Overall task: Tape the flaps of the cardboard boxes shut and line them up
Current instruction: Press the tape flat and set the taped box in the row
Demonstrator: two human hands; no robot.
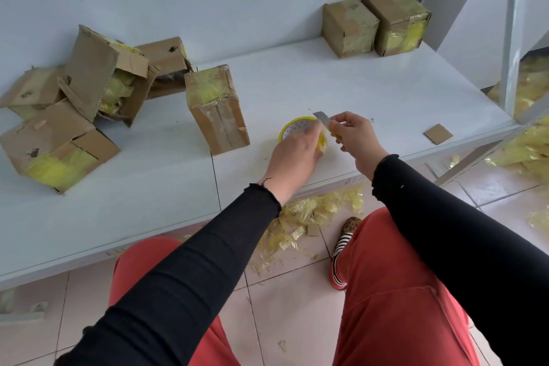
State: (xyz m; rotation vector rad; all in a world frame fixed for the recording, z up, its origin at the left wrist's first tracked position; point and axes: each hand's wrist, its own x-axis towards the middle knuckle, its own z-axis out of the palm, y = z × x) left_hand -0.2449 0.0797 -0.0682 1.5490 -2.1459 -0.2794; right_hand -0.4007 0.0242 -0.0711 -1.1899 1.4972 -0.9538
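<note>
Gripping yellow tape roll on white table, left hand fingers curled over it, roll half hidden; right hand pinching utility knife, handle hidden; taped cardboard box upright just left

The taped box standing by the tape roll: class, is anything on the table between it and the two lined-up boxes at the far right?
Nothing visible does. The taped box and the lined-up boxes have only bare white table between them. The tape roll and both hands lie nearer the person, off that path.
</note>
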